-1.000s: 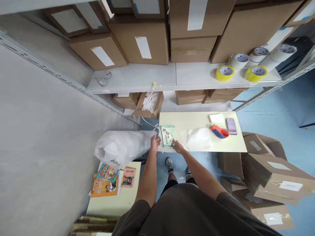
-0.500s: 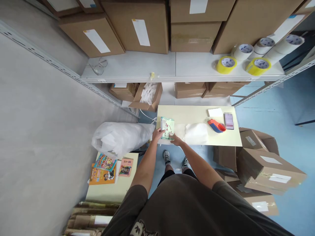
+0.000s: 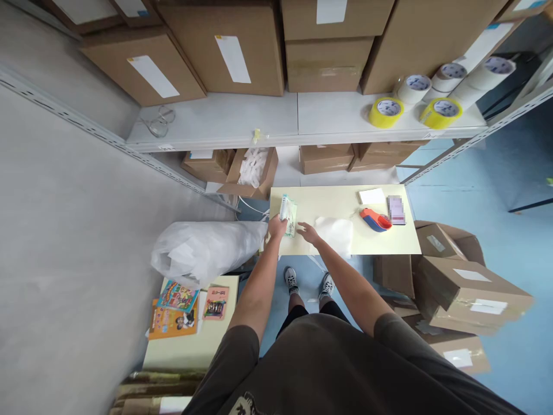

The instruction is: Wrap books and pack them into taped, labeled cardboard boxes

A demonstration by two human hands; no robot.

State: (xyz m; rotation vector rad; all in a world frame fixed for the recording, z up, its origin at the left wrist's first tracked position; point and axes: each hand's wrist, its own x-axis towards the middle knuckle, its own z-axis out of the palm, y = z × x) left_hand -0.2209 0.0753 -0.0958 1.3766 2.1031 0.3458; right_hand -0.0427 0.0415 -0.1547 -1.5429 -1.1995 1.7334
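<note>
A light green book [image 3: 291, 214] is gripped along its left side by my left hand [image 3: 277, 226], tilted so that its pale spine shows, over the left part of the cream table [image 3: 319, 199]. My right hand [image 3: 308, 233] is off the book, just to its right, with the fingers apart and nothing in them. To the right of that hand, a white sheet [image 3: 337, 233] of thin wrapping material lies on the table near its front edge.
A red and blue tape dispenser [image 3: 375, 220], white cards [image 3: 372, 196] and a phone [image 3: 396, 210] lie on the table's right. A bulging white plastic bag [image 3: 207, 248] is at left, above books [image 3: 177, 311]. Cardboard boxes [image 3: 470, 294] are stacked at right. A shelf [image 3: 250, 118] spans the back.
My right hand has let go of the book and moved slightly away. The book has turned from face-up to tilted in my left hand. The camera view has shifted a little.
</note>
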